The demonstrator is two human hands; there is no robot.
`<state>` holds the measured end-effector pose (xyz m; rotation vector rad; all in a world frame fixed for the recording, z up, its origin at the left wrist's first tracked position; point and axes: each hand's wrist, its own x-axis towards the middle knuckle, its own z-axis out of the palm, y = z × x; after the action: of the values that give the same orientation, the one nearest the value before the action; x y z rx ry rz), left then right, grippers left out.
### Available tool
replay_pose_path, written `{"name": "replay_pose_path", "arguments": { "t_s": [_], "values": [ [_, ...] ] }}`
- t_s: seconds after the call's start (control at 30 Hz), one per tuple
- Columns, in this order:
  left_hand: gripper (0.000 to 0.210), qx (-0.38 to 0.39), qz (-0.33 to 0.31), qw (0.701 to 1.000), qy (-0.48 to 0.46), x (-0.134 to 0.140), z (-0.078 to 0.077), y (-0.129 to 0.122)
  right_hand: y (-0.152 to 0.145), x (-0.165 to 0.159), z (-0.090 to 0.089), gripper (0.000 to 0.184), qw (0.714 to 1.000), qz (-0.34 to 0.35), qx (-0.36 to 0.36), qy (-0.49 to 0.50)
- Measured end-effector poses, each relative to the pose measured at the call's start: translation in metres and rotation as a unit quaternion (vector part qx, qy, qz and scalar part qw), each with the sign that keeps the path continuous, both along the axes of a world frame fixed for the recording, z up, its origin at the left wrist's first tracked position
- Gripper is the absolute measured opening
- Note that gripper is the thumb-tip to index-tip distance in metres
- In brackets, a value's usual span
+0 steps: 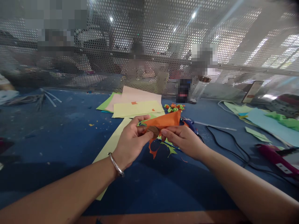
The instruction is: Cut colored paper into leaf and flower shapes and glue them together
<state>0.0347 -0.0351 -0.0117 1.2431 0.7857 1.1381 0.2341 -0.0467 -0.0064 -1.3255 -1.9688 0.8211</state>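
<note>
My left hand (134,137), with a silver bangle at the wrist, pinches a round brown disc (153,132) between thumb and fingers. An orange sheet of paper (164,120) stands up behind the disc. At the lower edge of that sheet, my right hand (182,138) has its thumb and fingers closed on the paper. Green and orange cut paper scraps (170,149) lie on the table below both hands. Just beyond the sheet sits a small cluster of orange and green paper pieces (174,108). Blue-handled scissors (190,124) rest partly hidden beside the right hand.
Pale yellow and pink sheets (140,95) are stacked behind my hands on the blue table (70,130). A magenta glue gun (277,158) with a black cord (233,144) lies at the right. A perforated metal panel (154,34) closes off the back; a jar (199,88) stands there.
</note>
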Motion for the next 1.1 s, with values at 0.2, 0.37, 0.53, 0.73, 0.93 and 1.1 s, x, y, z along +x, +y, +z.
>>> {"name": "replay_pose_path", "arguments": {
  "t_s": [0.2,0.37,0.53,0.73,0.93,1.1],
  "values": [
    [0.054,0.028,0.008,0.999,0.045,-0.0022,-0.0014,0.0017,-0.0005,0.0017,0.0007,0.05,0.999,0.004,0.022,-0.023],
    [0.048,0.005,0.009,1.0,0.025,-0.0021,-0.0002,0.0009,0.0003,0.0031,0.0,0.05,0.999,0.009,0.033,-0.031],
    [0.042,0.003,0.002,1.0,0.025,-0.0014,0.001,0.0002,0.0002,0.0037,-0.0009,0.053,0.999,0.001,0.026,-0.038],
    [0.044,0.008,-0.014,1.0,0.024,-0.0022,0.0003,0.0023,0.0,0.0044,-0.0013,0.052,0.999,0.009,0.029,-0.031],
    [0.045,0.029,-0.015,0.998,0.051,-0.0032,0.0,0.003,0.0014,0.0074,-0.0027,0.054,0.998,0.014,0.039,-0.04],
    [0.045,0.026,-0.024,0.998,0.054,-0.0034,0.0023,0.0021,0.0021,0.0095,-0.0031,0.053,0.998,0.016,0.049,-0.048]
  ]
}}
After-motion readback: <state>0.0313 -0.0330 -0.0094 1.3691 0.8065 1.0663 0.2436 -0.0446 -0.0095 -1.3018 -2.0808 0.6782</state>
